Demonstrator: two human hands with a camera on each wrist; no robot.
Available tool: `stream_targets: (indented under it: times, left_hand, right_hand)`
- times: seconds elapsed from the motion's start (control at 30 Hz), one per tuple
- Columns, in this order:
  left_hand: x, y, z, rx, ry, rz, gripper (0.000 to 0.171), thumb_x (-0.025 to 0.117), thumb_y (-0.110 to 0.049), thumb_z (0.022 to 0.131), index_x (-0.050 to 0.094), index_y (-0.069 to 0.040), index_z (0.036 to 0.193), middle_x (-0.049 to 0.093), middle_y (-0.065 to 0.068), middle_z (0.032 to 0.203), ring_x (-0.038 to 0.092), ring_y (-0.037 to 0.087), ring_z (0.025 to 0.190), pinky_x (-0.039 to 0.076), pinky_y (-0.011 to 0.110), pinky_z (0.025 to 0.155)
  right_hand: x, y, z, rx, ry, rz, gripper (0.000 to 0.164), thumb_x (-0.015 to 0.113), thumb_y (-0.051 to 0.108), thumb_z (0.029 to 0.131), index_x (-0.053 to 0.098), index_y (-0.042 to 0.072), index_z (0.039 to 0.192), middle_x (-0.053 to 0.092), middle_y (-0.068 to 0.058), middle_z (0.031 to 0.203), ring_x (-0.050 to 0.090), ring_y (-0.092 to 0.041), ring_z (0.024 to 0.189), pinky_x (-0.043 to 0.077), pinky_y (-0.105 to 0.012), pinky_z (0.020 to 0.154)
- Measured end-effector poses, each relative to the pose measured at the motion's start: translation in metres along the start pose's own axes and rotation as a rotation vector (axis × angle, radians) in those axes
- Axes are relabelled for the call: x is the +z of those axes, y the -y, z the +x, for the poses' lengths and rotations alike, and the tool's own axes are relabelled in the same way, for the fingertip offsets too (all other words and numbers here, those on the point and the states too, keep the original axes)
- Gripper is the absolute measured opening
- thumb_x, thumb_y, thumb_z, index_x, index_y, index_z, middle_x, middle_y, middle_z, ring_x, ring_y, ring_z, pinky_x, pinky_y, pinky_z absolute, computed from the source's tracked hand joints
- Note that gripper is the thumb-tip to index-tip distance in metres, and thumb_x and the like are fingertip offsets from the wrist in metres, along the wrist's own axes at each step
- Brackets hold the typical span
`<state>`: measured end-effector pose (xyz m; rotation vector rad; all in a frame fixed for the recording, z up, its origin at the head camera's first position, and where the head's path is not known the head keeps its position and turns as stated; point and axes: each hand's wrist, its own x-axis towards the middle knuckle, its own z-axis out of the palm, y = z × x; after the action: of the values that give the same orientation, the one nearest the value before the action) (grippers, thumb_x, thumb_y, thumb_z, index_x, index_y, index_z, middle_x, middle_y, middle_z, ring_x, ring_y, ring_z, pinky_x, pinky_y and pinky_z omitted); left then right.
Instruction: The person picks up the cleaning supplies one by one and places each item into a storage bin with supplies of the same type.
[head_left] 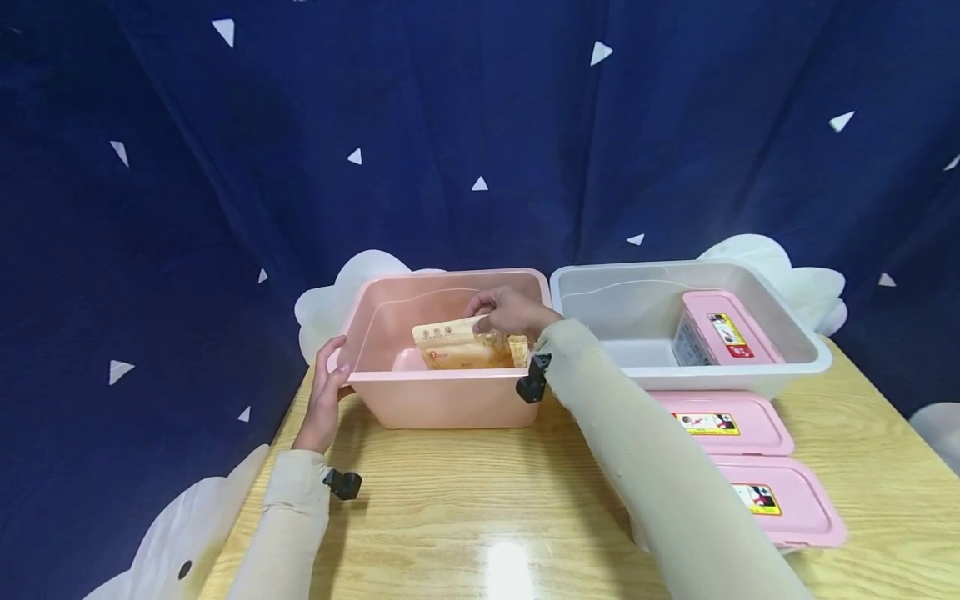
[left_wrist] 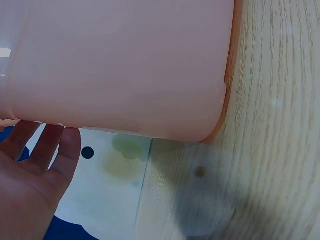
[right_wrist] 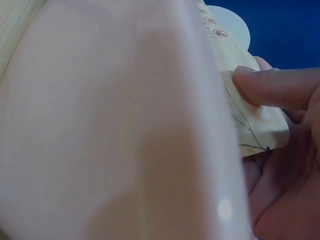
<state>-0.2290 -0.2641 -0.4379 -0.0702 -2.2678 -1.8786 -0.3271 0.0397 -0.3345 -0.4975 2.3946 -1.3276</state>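
A pink plastic bin stands on the table, its side filling much of both wrist views. My left hand holds its left rim, the thumb over the edge and the fingers against the outside. Inside the bin, my right hand pinches the top right of a cream-and-yellow printed pouch. In the right wrist view the thumb presses on the pouch, whose lower part is hidden behind the bin wall. A smaller yellow printed piece shows beside the pouch; whether it is separate I cannot tell.
Right of the pink bin stands a grey-white bin with a pink-lidded box inside. Two more pink-lidded boxes sit in front, partly behind my right sleeve. A dark blue curtain hangs behind the wooden table.
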Motion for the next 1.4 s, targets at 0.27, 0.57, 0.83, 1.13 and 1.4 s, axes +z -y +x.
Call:
stream_targets:
  times: [0.27,0.57,0.83,1.13,1.4]
  left_hand:
    - [0.001,0.0,0.0,-0.001,0.008,-0.009,0.054,0.033,-0.031,0.1,0.022,-0.026,0.153,0.025,0.004,0.157,0.041,0.012,0.122,0.036,0.033,0.096]
    - [0.0,0.0,0.001,-0.002,0.013,-0.003,0.054,0.032,-0.031,0.1,0.021,-0.026,0.154,0.025,0.004,0.157,0.042,0.013,0.122,0.037,0.032,0.096]
    - [0.0,0.0,0.0,-0.006,0.014,0.007,0.054,0.031,-0.032,0.101,0.021,-0.028,0.154,0.025,0.005,0.158,0.041,0.012,0.122,0.036,0.034,0.098]
    - [0.001,-0.001,0.0,0.0,0.009,0.002,0.054,0.033,-0.033,0.101,0.022,-0.027,0.153,0.025,0.004,0.158,0.042,0.011,0.122,0.035,0.036,0.099]
    - [0.001,0.0,-0.001,-0.006,0.007,0.014,0.054,0.032,-0.033,0.101,0.021,-0.028,0.154,0.025,0.003,0.157,0.043,0.012,0.12,0.036,0.033,0.097]
  right_hand:
    - [0.003,-0.006,-0.002,0.033,0.0,-0.054,0.019,0.067,0.002,0.088,0.069,0.014,0.103,0.069,-0.003,0.107,0.056,-0.019,0.102,0.046,-0.029,0.081]
    - [0.004,-0.01,0.0,0.03,0.006,-0.047,0.019,0.066,0.0,0.087,0.068,0.012,0.102,0.068,-0.005,0.107,0.055,-0.02,0.098,0.045,-0.027,0.074]
    - [0.004,-0.014,0.002,-0.037,-0.138,-0.008,0.022,0.057,-0.005,0.091,0.071,0.006,0.104,0.071,-0.011,0.109,0.062,-0.023,0.105,0.051,-0.033,0.095]
    - [-0.006,-0.014,-0.006,-0.191,-0.268,0.033,0.017,0.057,-0.002,0.093,0.071,0.0,0.103,0.072,-0.014,0.108,0.064,-0.024,0.106,0.052,-0.038,0.097]
    - [-0.02,-0.01,-0.033,-0.401,-0.168,-0.311,0.017,0.056,-0.003,0.09,0.072,0.004,0.089,0.071,-0.007,0.087,0.058,-0.018,0.082,0.048,-0.028,0.077]
